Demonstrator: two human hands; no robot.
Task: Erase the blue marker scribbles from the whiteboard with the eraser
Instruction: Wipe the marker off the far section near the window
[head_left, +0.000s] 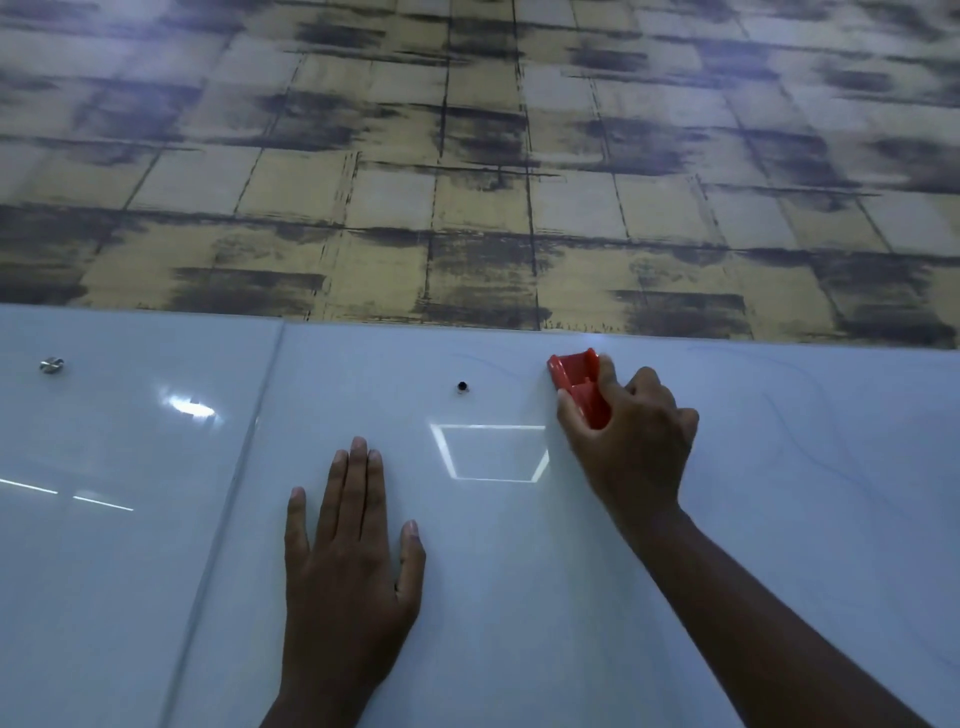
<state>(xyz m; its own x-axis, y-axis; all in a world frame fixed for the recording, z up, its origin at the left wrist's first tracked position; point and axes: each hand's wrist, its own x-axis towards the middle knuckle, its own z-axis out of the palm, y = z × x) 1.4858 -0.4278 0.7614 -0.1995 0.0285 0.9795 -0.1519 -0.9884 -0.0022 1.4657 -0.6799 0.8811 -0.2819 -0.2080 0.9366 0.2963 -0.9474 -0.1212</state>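
My right hand (631, 441) grips the eraser (582, 387) near the whiteboard (519, 597) top edge, left hand (348, 551) flat; I could miss the faint scribbles (789, 415) right of it.

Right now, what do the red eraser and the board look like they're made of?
Eraser: looks like moulded hard plastic, red and slightly glossy, with ribbed edges; its wiping pad is hidden. Whiteboard: a smooth, high-gloss white panel, mirroring ceiling lights sharply; glass or glossy laminate, cannot tell which.
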